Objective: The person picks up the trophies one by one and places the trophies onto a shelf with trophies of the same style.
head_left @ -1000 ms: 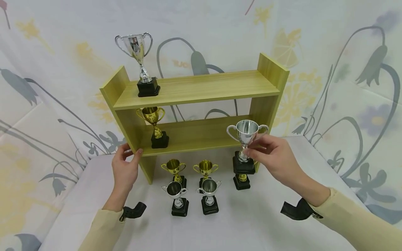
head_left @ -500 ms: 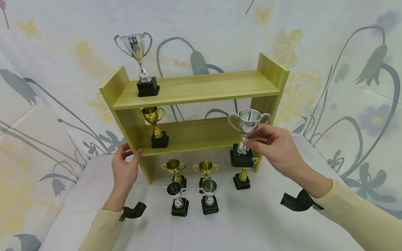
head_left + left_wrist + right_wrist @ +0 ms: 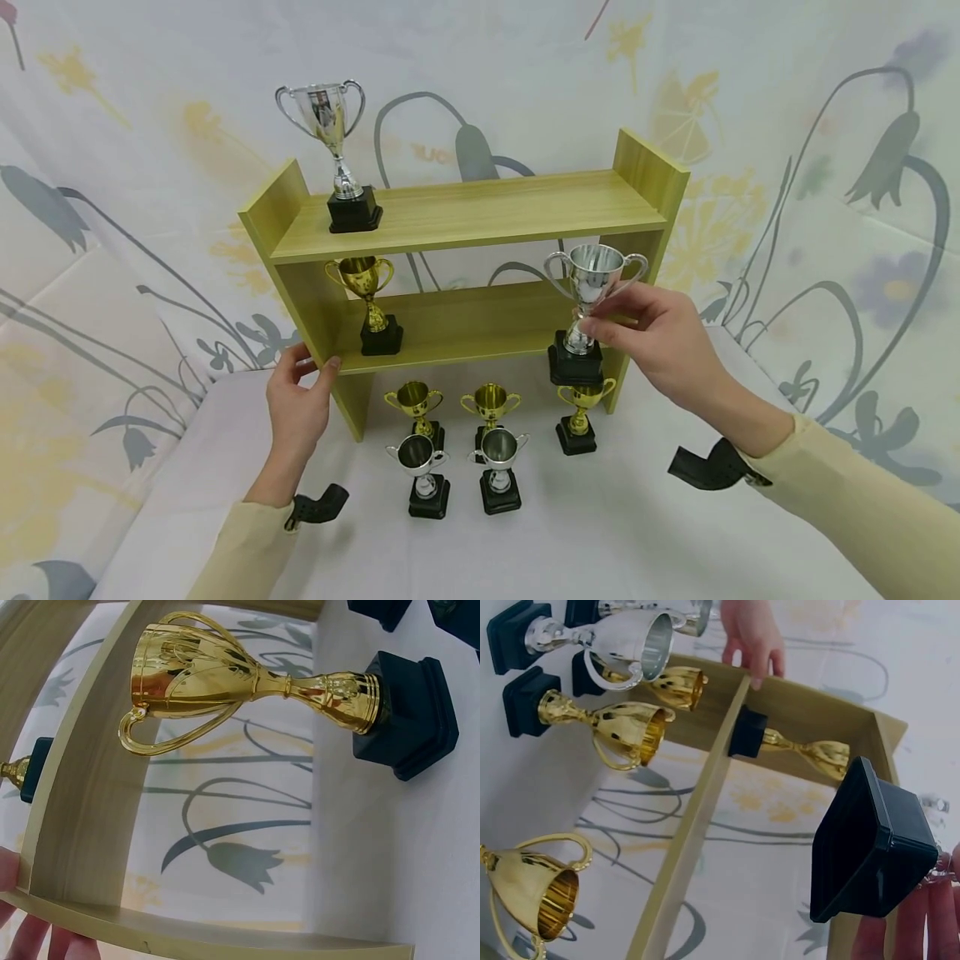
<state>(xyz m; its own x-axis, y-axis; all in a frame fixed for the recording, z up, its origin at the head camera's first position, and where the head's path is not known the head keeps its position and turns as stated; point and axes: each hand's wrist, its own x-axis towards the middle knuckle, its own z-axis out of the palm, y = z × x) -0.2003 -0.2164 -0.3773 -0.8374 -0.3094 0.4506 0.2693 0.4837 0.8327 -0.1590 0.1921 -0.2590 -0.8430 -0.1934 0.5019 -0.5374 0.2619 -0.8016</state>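
Note:
My right hand (image 3: 652, 337) pinches the stem of a silver trophy cup (image 3: 594, 275) with a black base, held upright in front of the middle shelf's right end. In the right wrist view its black base (image 3: 874, 847) shows from below. Under it on the cloth stands a gold trophy cup (image 3: 577, 412), partly overlapped by that base. My left hand (image 3: 300, 400) grips the left side panel of the wooden shelf (image 3: 480, 204), thumb in front and fingers round the outside. Near that hand, a gold trophy cup (image 3: 372, 304) stands on the middle shelf's left end.
A larger silver trophy cup (image 3: 333, 150) stands on the top shelf's left end. Below the shelf, two gold cups (image 3: 415, 404) are behind two silver cups (image 3: 498, 467) on the white cloth (image 3: 465, 558). A flower-patterned cloth (image 3: 510, 75) hangs behind.
My right hand has raised the silver trophy cup from in front of the gold cup to the middle shelf's level. The left hand has kept its place on the side panel.

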